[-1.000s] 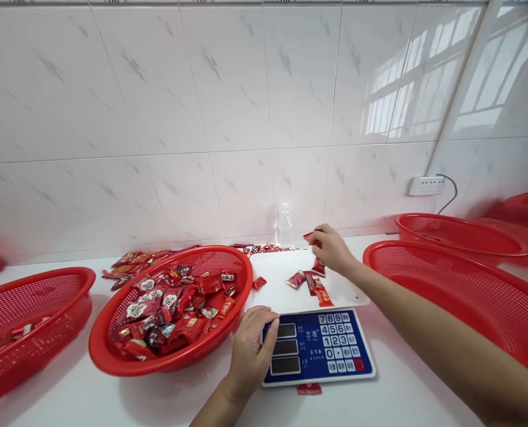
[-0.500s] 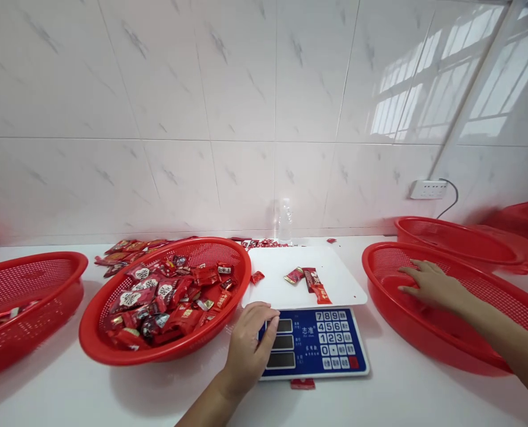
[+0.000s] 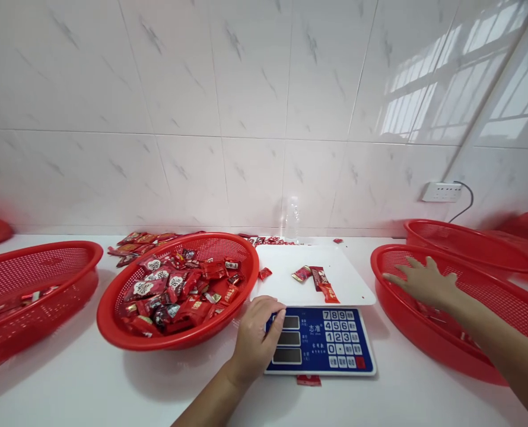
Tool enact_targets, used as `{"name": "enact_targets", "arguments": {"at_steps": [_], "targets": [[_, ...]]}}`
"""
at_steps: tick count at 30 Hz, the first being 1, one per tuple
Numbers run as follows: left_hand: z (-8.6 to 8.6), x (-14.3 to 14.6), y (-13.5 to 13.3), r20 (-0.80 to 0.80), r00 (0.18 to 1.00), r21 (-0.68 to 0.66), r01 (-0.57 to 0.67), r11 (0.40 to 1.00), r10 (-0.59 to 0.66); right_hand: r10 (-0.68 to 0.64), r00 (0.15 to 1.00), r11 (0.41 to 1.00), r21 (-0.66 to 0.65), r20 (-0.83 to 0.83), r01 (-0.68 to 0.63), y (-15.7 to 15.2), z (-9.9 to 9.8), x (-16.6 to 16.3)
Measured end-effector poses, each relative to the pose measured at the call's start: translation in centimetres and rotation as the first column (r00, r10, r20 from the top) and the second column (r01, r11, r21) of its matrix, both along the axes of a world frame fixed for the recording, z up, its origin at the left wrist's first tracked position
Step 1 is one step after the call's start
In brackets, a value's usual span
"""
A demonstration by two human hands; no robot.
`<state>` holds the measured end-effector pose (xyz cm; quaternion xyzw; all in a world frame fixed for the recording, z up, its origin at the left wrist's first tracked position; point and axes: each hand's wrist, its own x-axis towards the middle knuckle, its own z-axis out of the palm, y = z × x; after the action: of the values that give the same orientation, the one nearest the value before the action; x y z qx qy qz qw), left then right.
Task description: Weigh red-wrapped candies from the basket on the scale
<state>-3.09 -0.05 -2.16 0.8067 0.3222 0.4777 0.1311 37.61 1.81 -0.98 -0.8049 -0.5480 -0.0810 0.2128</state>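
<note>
Evidently, left of the scale (image 3: 320, 350) sits a full basket (image 3: 108, 314) of sweets (image 3: 175, 286); at the scale's left edge the left hand (image 3: 255, 332) rests, fingers curled, grip unclear. Loose sweets (image 3: 319, 279) lie on the scale's tray (image 3: 282, 256). Right of the scale, the right hand (image 3: 428, 284) spreads its fingers wide over wrapped pieces (image 3: 438, 315) in another basket (image 3: 393, 320): likely a reach or release; a pick calls for narrowing them.

white table (image 3: 157, 385): red baskets (image 3: 105, 317), scale (image 3: 315, 341), red packets (image 3: 133, 244) by wall, clear container (image 3: 293, 219)

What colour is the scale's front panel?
The front panel is blue, clearest in the head view.
</note>
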Motion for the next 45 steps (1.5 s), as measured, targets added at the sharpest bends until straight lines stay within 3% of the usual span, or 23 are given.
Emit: {"name": "enact_targets", "arguments": {"at_steps": [2,5,7,9,11,14,22,27,33,40,45], "targets": [[0.0,0.0,-0.1,0.006,1.000,0.003,0.008,1.000,-0.008,0.042,0.999,0.993,-0.111,0.023,-0.040,-0.1,0.4,-1.3],[0.1,0.1,-0.3,0.012,1.000,0.013,0.021,1.000,-0.021,0.274,0.962,0.954,-0.131,0.008,-0.270,-0.2,1.0,-5.4],[0.1,0.1,-0.3,0.012,1.000,0.013,0.025,1.000,-0.026,0.438,0.892,0.881,-0.146,-0.114,-0.451,0.0,1.2,-9.0],[0.2,0.1,-0.4,0.013,1.000,0.009,0.027,1.000,-0.027,0.522,0.819,0.800,-0.198,-0.236,-0.567,0.5,1.3,-12.6],[0.2,0.0,-0.4,0.015,0.999,0.008,0.030,1.000,-0.030,0.547,0.789,0.759,-0.233,-0.278,-0.608,1.4,1.2,-15.6],[0.2,0.0,-0.4,0.019,0.999,0.011,0.032,0.999,-0.032,0.563,0.781,0.745,-0.244,-0.269,-0.621,3.4,1.1,-19.2],[0.5,-0.2,-0.4,0.028,0.999,0.018,0.022,1.000,-0.023,0.703,0.683,0.649,-0.217,-0.196,-0.730,7.0,1.6,-25.8],[0.5,-0.2,-0.5,0.029,0.999,0.012,0.027,1.000,-0.028,0.778,0.618,0.602,-0.151,-0.110,-0.784,7.4,1.5,-27.0],[0.6,-0.1,-0.8,0.028,0.999,0.010,0.046,0.999,-0.046,0.827,0.562,0.561,-0.094,0.016,-0.822,6.3,1.6,-24.9],[0.3,0.2,-0.9,0.028,0.996,-0.011,0.085,0.996,-0.084,0.758,0.644,0.651,-0.058,0.102,-0.757,5.8,1.4,-22.8],[0.4,0.2,-0.9,0.052,0.996,-0.017,0.078,0.997,-0.077,0.734,0.665,0.676,-0.050,0.135,-0.736,5.7,1.5,-22.4]]}}
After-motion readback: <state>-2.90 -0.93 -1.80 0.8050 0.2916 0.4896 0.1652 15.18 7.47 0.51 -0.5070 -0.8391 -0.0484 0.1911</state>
